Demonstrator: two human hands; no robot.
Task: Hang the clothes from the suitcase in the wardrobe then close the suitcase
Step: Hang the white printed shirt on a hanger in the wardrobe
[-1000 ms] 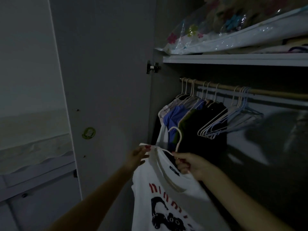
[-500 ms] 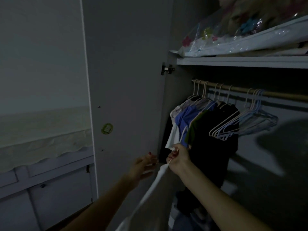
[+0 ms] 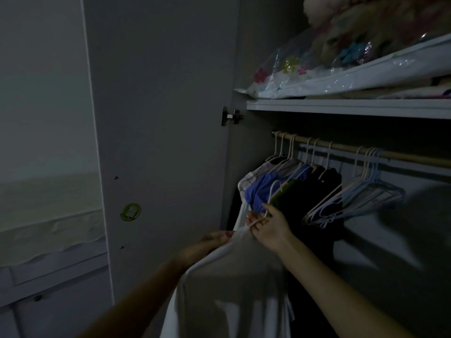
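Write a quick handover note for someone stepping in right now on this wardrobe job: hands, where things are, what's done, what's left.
Right hand: gripping the white hanger at its neck, below the rail.
Left hand: on the white shirt at its shoulder.
Done: shirt is on its hanger; several garments already hang at the rail's left end, empty hangers beside them.
Left: hook this hanger on the rail. The suitcase is out of view, so its state is unknown.
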